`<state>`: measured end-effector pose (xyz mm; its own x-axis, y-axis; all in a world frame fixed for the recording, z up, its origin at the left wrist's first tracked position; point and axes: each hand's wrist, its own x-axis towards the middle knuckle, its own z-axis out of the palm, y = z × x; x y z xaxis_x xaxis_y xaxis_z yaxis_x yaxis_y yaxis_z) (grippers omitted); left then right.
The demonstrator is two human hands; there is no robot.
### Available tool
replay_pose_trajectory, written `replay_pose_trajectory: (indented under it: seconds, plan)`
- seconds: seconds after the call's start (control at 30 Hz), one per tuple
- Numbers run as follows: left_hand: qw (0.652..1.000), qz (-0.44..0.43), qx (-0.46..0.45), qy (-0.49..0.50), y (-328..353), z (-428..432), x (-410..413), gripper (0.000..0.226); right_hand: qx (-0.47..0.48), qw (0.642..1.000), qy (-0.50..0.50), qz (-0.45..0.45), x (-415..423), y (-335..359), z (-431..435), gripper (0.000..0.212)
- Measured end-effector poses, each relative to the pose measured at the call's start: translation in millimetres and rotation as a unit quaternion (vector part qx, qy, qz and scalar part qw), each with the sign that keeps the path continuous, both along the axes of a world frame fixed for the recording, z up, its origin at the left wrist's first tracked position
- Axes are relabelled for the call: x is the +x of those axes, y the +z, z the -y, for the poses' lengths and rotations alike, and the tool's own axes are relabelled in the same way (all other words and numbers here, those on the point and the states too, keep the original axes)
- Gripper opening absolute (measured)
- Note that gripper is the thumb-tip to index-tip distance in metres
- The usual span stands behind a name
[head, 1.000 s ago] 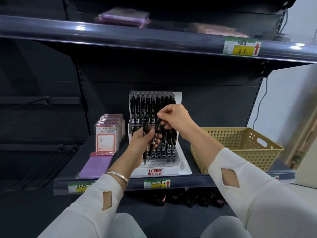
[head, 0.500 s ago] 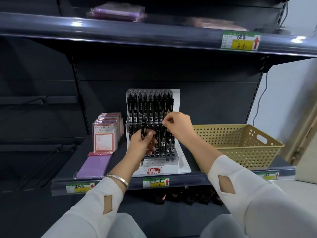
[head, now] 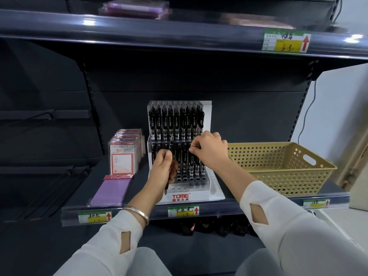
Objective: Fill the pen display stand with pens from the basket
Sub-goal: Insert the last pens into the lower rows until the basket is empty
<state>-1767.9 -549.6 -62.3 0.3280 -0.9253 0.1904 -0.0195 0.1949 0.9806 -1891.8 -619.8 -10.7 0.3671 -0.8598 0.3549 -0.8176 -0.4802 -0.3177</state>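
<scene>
Head view: left hand (head: 162, 168) grips one pen (head: 170, 143), right hand (head: 211, 150) pinches another pen (head: 197, 163) (one stand (head: 207, 116)).

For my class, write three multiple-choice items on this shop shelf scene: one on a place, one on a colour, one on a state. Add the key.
1. Where does the basket stand relative to the pen stand?
A. to its left
B. to its right
C. on the shelf above

2. What colour is the flat pad?
A. green
B. purple
C. white

3. What is the left hand doing?
A. lying flat on the shelf
B. reaching into the basket
C. gripping pens

Key:
1 B, it sits just past the stand's right edge.
2 B, its whole face is purple.
3 C, its fingers curl round pens, whose tips show below.
</scene>
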Motion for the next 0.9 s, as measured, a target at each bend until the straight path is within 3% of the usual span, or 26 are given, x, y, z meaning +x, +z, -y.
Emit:
replay_pose_trajectory:
  seconds: [0.1,0.2,0.3,0.37,0.47,0.63,0.73,0.9]
  plan:
    - [1.000,-0.013,-0.011,-0.008,-1.7,-0.6,-0.7,0.026,-0.013,1.000,0.013,0.001,-0.1,4.2,-0.6,0.016]
    - [0.999,-0.027,-0.023,-0.037,-2.8,-0.6,-0.9,0.028,-0.043,0.994,0.058,0.087,3.8,13.2,-5.5,0.022]
    - [0.997,-0.031,-0.023,-0.065,-2.6,-0.2,-3.9,0.029,0.067,0.971,0.147,0.177,8.8,25.2,-16.7,0.022]
    - [0.996,-0.026,-0.023,-0.078,-1.3,0.1,-6.3,0.029,0.096,0.967,0.172,0.164,11.6,27.4,-20.0,0.019]
    - [0.997,-0.020,-0.019,-0.070,0.4,-2.0,-6.8,0.026,0.092,0.966,0.162,0.178,12.9,26.1,-19.7,0.015]
    - [0.999,0.026,-0.018,0.035,-0.9,-2.9,2.7,0.015,0.073,0.946,0.103,0.300,6.1,32.3,-12.9,0.009]
    - [0.992,0.091,-0.019,0.080,-3.8,0.0,7.3,0.013,0.007,0.959,0.081,0.271,4.1,30.9,-7.7,0.010]
    - [0.986,0.150,0.001,0.078,-9.8,1.8,6.8,0.015,-0.006,0.975,0.085,0.207,9.6,16.9,-5.3,0.010]
